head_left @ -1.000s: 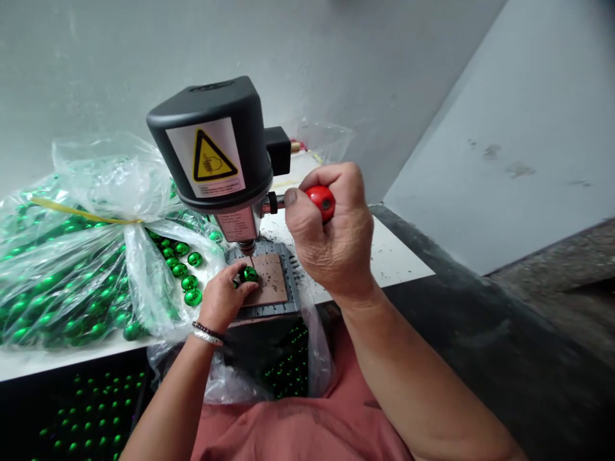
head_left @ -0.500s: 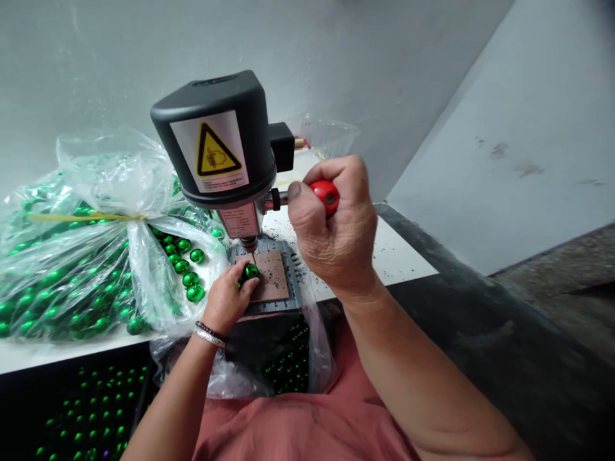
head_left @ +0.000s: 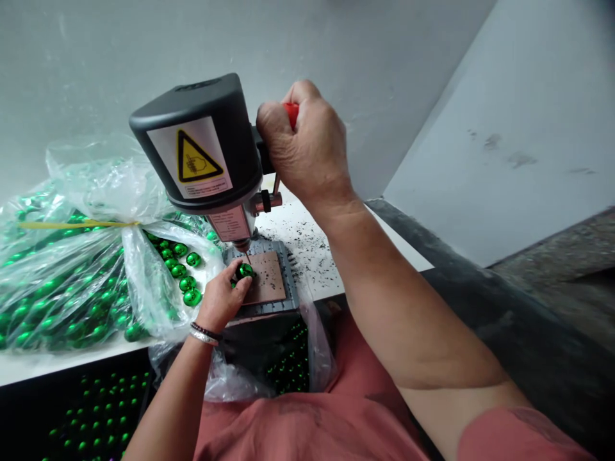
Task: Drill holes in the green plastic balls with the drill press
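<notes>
The right hand [head_left: 312, 144] is raised beside the drill press [head_left: 196, 147], its fingers curled into a full fist around a red knob [head_left: 291, 114], thumb folded toward the machine. Its forearm slants up and inward from the lower right, the wrist nearly in line with it.

The left hand [head_left: 222, 299] lies low, partly closed, thumb and fingers pinching a green ball [head_left: 245, 271] from its left. That forearm rises from the bottom edge, leaning right, with bracelets [head_left: 205, 334] at the wrist.

The held ball sits over the left part of a brown board [head_left: 269, 278], close to the drill bit [head_left: 248, 257]; whether bit and ball touch cannot be told. The board rests on a grey base [head_left: 289, 275], with dark shavings on the white table [head_left: 312, 282] around it. Left of the hand, loose green balls [head_left: 187, 283] lie beside a clear plastic bag [head_left: 137, 275] of more balls.
</notes>
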